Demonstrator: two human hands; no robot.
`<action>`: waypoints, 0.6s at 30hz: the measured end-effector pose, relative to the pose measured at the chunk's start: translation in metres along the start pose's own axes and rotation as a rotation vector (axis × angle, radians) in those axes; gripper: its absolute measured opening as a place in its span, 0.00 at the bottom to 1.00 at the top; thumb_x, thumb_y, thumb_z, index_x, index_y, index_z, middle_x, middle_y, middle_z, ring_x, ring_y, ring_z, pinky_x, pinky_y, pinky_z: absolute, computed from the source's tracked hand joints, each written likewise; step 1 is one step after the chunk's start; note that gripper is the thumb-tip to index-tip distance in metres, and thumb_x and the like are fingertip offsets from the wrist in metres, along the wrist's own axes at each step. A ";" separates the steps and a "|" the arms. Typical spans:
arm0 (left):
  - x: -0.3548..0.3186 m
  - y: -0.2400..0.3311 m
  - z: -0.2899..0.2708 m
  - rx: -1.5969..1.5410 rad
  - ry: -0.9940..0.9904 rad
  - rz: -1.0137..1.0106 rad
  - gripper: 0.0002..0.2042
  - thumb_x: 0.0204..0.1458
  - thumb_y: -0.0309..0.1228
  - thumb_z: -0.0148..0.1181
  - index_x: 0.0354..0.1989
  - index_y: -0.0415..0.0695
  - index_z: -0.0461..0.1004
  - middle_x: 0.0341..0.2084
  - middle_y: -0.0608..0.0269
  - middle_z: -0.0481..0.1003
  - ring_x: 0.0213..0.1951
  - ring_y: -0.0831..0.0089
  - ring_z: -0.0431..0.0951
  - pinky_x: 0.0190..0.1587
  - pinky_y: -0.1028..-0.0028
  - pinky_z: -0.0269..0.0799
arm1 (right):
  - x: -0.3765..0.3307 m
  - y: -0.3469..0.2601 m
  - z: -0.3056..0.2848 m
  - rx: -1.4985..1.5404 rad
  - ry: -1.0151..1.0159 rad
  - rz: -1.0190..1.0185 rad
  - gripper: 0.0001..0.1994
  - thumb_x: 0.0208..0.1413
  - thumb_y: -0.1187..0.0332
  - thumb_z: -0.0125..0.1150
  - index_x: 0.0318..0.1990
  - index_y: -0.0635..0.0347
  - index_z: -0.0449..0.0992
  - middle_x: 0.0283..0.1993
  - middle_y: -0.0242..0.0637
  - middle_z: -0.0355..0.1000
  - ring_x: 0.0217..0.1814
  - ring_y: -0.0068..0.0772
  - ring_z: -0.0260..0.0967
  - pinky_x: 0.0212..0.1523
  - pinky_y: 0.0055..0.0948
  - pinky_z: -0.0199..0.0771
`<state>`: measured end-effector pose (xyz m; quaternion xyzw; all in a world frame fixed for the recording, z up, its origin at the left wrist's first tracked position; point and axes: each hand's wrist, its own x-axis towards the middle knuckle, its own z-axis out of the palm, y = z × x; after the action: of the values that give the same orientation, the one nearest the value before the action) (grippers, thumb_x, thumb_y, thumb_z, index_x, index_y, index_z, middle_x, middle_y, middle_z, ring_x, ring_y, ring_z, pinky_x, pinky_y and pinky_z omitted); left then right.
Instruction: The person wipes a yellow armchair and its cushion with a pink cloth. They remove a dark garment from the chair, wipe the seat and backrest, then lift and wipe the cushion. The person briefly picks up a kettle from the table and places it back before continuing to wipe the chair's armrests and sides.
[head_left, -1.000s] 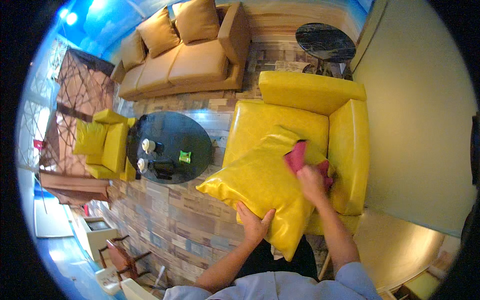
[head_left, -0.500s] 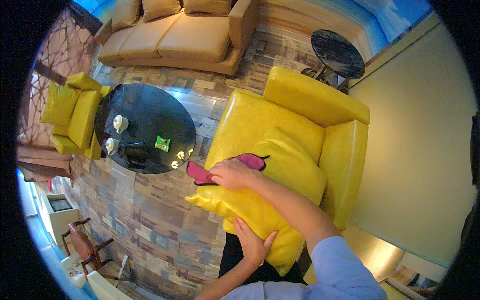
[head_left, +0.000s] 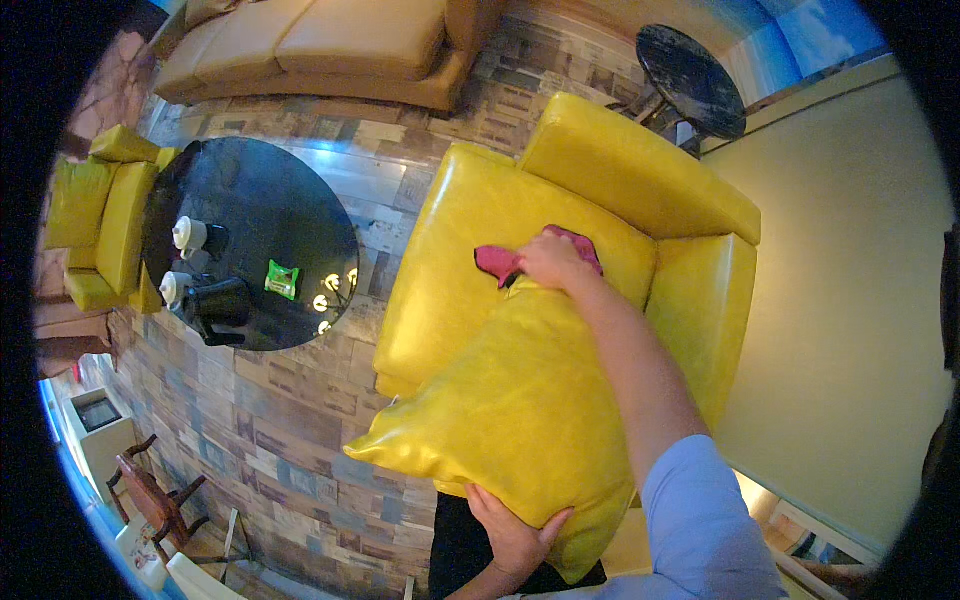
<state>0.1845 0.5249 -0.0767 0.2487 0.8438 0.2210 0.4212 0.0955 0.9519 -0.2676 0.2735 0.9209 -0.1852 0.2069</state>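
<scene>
A yellow leather cushion (head_left: pixel 500 390) is held tilted over the seat of a yellow armchair (head_left: pixel 430 270). My left hand (head_left: pixel 515 530) grips its near lower edge, with the thumb apart from the fingers, some of which are partly hidden. At the cushion's far corner, my right hand (head_left: pixel 552 262) is closed on a pink cloth (head_left: pixel 495 262) with dark edging. Parts of the cloth stick out on both sides of the hand. The cloth presses on or lies right against that corner.
Left of the armchair stands a round black table (head_left: pixel 250 180) with white cups (head_left: pixel 188 235), a black pitcher (head_left: pixel 218 303) and a green packet (head_left: pixel 282 280). A brown sofa (head_left: pixel 350 50) and a small round dark table (head_left: pixel 690 80) are farther back. A wooden chair (head_left: pixel 155 495) stands lower left.
My right hand has moved with the cloth from the cushion's left side to its far corner. The cushion is tilted more towards me; my left hand keeps its hold on the near edge.
</scene>
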 end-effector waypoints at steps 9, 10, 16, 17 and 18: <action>0.005 0.004 0.004 -0.001 0.071 0.086 0.72 0.36 0.52 0.83 0.74 0.24 0.30 0.72 0.20 0.34 0.74 0.27 0.38 0.75 0.42 0.38 | -0.085 0.089 0.026 0.391 0.196 0.257 0.16 0.65 0.60 0.53 0.50 0.64 0.78 0.50 0.56 0.76 0.55 0.61 0.72 0.57 0.51 0.72; 0.005 0.002 0.005 -0.001 0.083 0.108 0.72 0.36 0.51 0.83 0.74 0.25 0.30 0.73 0.20 0.34 0.74 0.27 0.38 0.75 0.42 0.38 | -0.107 0.094 0.030 0.389 0.148 0.304 0.16 0.65 0.60 0.53 0.49 0.64 0.78 0.50 0.57 0.76 0.55 0.61 0.72 0.56 0.51 0.72; 0.002 -0.010 0.012 -0.013 0.191 0.199 0.70 0.36 0.46 0.83 0.75 0.27 0.31 0.74 0.22 0.34 0.75 0.30 0.37 0.76 0.43 0.36 | -0.257 0.037 -0.002 0.271 0.454 0.188 0.14 0.65 0.62 0.56 0.44 0.65 0.79 0.50 0.55 0.75 0.53 0.63 0.70 0.55 0.54 0.71; 0.002 -0.007 0.010 -0.024 0.188 0.177 0.70 0.36 0.44 0.83 0.75 0.28 0.30 0.74 0.24 0.34 0.76 0.31 0.36 0.76 0.44 0.35 | -0.281 0.021 -0.007 0.323 0.439 0.219 0.14 0.64 0.62 0.56 0.44 0.66 0.78 0.50 0.55 0.75 0.53 0.62 0.70 0.55 0.54 0.71; 0.002 -0.004 0.007 -0.037 0.178 0.158 0.69 0.35 0.41 0.83 0.76 0.29 0.30 0.75 0.26 0.33 0.76 0.32 0.35 0.77 0.45 0.34 | -0.306 0.006 -0.007 0.372 0.424 0.256 0.14 0.64 0.62 0.57 0.44 0.66 0.78 0.51 0.55 0.74 0.54 0.62 0.70 0.55 0.53 0.71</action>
<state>0.1879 0.5241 -0.0837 0.2859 0.8514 0.2906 0.3302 0.3312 0.8295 -0.1158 0.4531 0.8518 -0.2619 -0.0219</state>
